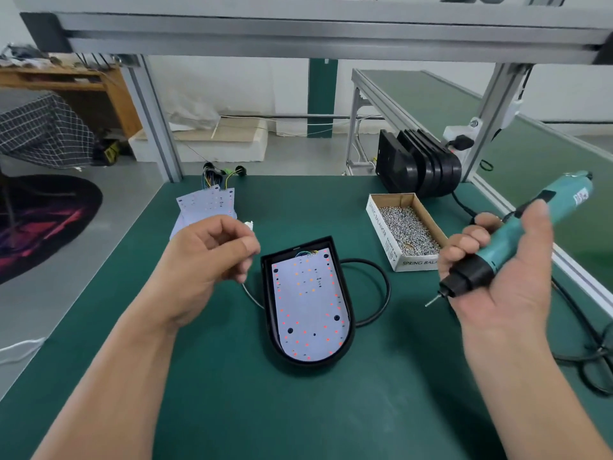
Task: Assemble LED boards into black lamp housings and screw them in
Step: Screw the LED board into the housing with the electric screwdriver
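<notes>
A black lamp housing (pixel 268 300) lies open side up in the middle of the green mat. A white LED board (pixel 310 307) with red and orange dots sits inside it, coloured wires at its far end. My left hand (pixel 212 257) hovers just left of the housing with its fingers curled and thumb against the index finger; I see nothing between them. My right hand (pixel 497 273) grips a teal electric screwdriver (pixel 534 220) to the right of the housing. Its bit (pixel 431 301) points down-left, well above the mat.
An open cardboard box of screws (pixel 408 227) stands at the right. Several empty black housings (pixel 421 164) are stacked on edge behind it. A pile of spare LED boards (pixel 205 207) with wires lies at the back left. A black cable (pixel 381 293) loops right of the housing.
</notes>
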Demonstrator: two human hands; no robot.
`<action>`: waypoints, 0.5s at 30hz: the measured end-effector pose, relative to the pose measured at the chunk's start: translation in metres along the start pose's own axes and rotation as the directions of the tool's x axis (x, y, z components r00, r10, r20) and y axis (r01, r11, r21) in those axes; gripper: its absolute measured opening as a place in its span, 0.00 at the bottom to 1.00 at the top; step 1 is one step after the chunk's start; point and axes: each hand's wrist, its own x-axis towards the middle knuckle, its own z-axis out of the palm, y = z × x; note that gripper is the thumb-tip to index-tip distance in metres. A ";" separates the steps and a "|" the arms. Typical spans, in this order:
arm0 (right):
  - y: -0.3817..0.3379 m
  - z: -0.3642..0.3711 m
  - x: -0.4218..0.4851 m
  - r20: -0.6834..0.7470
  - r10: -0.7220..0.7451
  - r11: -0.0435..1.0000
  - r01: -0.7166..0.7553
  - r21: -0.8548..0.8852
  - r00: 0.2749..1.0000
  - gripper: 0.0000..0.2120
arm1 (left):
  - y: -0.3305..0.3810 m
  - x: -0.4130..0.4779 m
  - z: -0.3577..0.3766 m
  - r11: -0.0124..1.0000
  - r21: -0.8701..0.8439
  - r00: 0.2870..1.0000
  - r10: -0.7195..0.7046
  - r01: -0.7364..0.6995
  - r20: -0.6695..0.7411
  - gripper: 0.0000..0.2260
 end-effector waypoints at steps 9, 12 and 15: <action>0.039 0.068 0.008 0.202 0.013 1.000 -0.011 -0.010 0.979 0.21 | -0.002 -0.017 0.050 0.983 -0.147 0.973 -0.079 0.113 0.216 0.04; 0.056 0.077 0.006 0.265 -0.008 1.000 0.007 0.003 0.964 0.16 | -0.004 -0.020 0.057 0.980 -0.136 0.961 -0.104 0.142 0.258 0.05; 0.069 0.068 0.003 0.335 0.005 1.000 -0.009 0.008 0.942 0.11 | -0.005 -0.020 0.060 0.978 -0.123 0.950 -0.127 0.168 0.284 0.07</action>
